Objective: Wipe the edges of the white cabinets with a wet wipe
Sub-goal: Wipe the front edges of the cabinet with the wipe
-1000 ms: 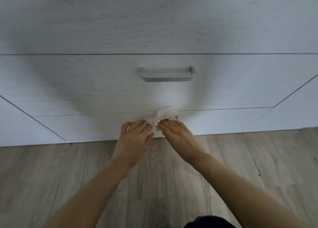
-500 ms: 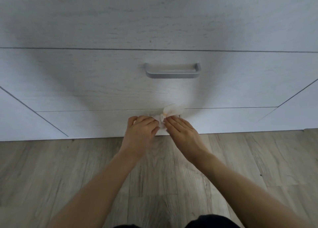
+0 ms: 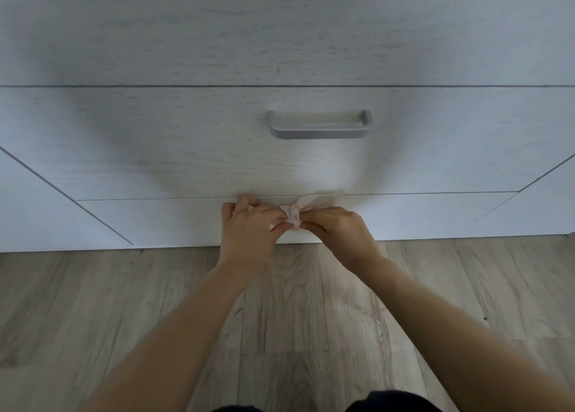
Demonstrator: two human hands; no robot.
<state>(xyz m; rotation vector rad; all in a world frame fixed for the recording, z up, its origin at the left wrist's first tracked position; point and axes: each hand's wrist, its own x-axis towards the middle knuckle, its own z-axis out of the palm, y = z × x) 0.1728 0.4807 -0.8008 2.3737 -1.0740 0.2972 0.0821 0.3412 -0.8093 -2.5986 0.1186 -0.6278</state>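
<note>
Two hands meet low against the cabinet (image 3: 186,150): left hand (image 3: 249,229) and right hand (image 3: 340,232) both pinch a bunched wipe (image 3: 311,204) between them. Its loose end fans up-right, seemingly touching the horizontal seam (image 3: 155,199) just above; the right hand is nearer.

Grey wood-look floor (image 3: 93,318), dark clothing (image 3: 389,403) below.

Floor (image 3: 93,318) free before cabinet (image 3: 155,150); handle (image 3: 320,132) juts above.

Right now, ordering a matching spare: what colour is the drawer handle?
Grey drawer handle; head view.
</note>
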